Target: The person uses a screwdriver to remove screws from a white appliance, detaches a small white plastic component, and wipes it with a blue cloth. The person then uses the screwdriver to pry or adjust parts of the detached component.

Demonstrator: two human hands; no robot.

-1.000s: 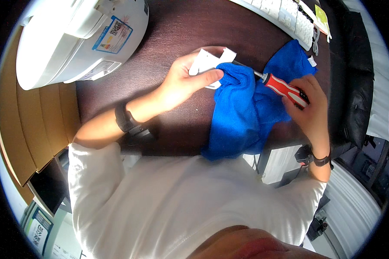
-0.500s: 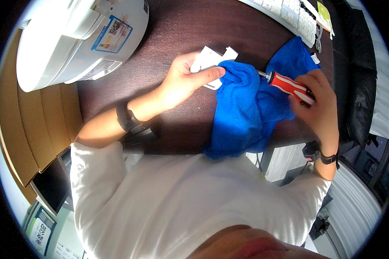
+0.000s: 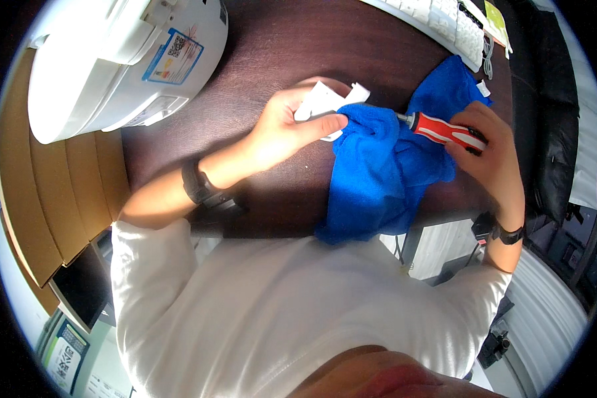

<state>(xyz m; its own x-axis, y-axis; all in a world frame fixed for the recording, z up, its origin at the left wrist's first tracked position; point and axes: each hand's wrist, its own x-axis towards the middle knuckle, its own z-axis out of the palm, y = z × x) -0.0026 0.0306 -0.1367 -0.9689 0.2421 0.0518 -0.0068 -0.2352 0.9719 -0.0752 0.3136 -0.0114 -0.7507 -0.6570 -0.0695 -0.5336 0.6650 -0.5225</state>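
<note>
My left hand [image 3: 282, 132] is closed round a white plastic piece [image 3: 322, 101] with a small raised block at its far corner. Its thumb also presses on the edge of a blue towel [image 3: 371, 186], which is bunched against the piece and hangs over the table's near edge. In my right hand [image 3: 491, 149] is a screwdriver [image 3: 438, 128] with a red and white handle, gripped by the handle's end. Its metal shaft points left into the towel's folds. The tip is hidden there, so I cannot tell what it touches.
A large white appliance [image 3: 129, 86] with a blue-edged label stands at the far left, beside brown cardboard [image 3: 53, 172]. At the far right of the dark table [image 3: 278, 46] lie a white keyboard [image 3: 444, 23] and a grey cable [image 3: 488, 56]. A black padded seat [image 3: 544, 119] adjoins the right edge.
The white piece and my left hand have shifted slightly nearer and to the right. The screwdriver handle lies more level, and my right wrist has moved a little right.
</note>
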